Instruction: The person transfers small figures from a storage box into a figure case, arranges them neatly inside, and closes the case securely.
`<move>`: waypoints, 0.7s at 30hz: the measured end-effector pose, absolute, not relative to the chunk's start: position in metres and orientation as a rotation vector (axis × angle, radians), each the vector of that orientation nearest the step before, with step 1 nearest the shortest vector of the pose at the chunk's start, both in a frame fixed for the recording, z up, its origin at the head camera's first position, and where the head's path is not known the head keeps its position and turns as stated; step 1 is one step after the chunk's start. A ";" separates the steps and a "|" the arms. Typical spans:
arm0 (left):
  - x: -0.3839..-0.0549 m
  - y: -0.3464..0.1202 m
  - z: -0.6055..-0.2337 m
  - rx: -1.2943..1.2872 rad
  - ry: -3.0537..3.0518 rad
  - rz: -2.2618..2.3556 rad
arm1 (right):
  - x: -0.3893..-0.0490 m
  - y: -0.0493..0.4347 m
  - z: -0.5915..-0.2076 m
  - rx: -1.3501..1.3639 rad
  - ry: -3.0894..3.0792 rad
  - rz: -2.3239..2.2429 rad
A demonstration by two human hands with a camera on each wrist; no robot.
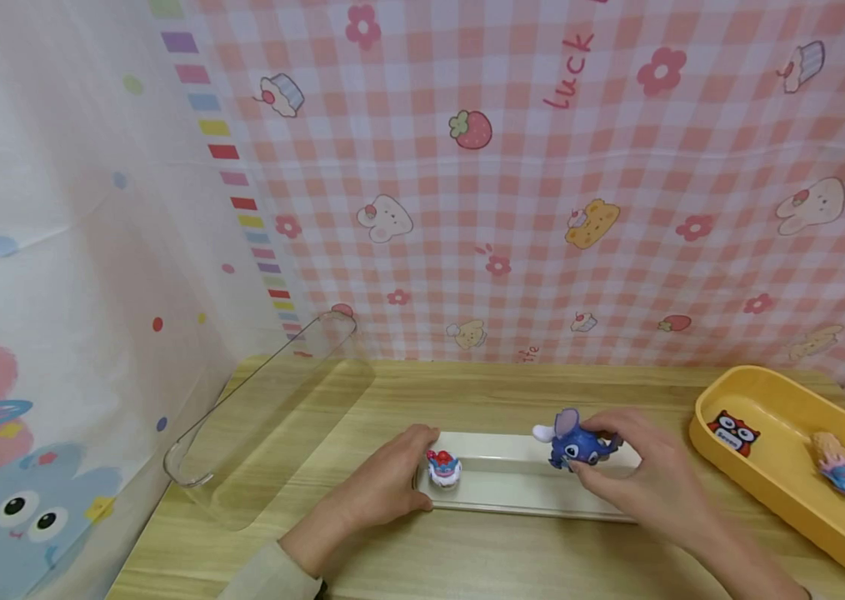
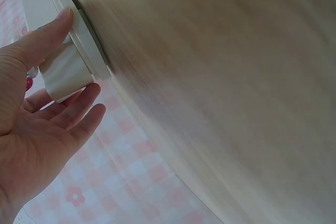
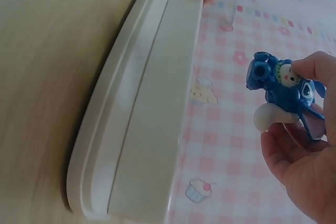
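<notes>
A long cream-white base (image 1: 497,493) with raised steps lies on the wooden table. My left hand (image 1: 381,477) grips its left end, thumb on the near side and fingers on the far side. Close to that hand, a small figurine with a red-and-blue top and white lower part (image 1: 444,472) stands on the base. Over the right part of the base, my right hand (image 1: 655,477) pinches a blue big-eared figurine (image 1: 578,447) between thumb and fingers. The right wrist view shows a small pale face (image 3: 289,75) on this blue figurine (image 3: 281,90), held tilted.
On the left lies a clear plastic cover (image 1: 283,433) with rounded ends. A yellow tray (image 1: 775,454) at the right contains an owl piece (image 1: 734,433) and a figurine in peach, pink and blue (image 1: 838,465). A pink checked cloth (image 1: 512,192) hangs behind the table.
</notes>
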State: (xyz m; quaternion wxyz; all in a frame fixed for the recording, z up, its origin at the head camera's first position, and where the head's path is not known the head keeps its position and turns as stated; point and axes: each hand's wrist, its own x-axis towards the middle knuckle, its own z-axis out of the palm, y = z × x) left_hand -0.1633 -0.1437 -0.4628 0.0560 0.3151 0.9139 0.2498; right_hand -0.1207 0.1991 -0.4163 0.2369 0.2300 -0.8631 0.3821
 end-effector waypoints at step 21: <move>-0.163 -0.143 -0.461 0.955 2.770 0.772 | -0.127 0.162 -0.440 0.763 -2.339 1.169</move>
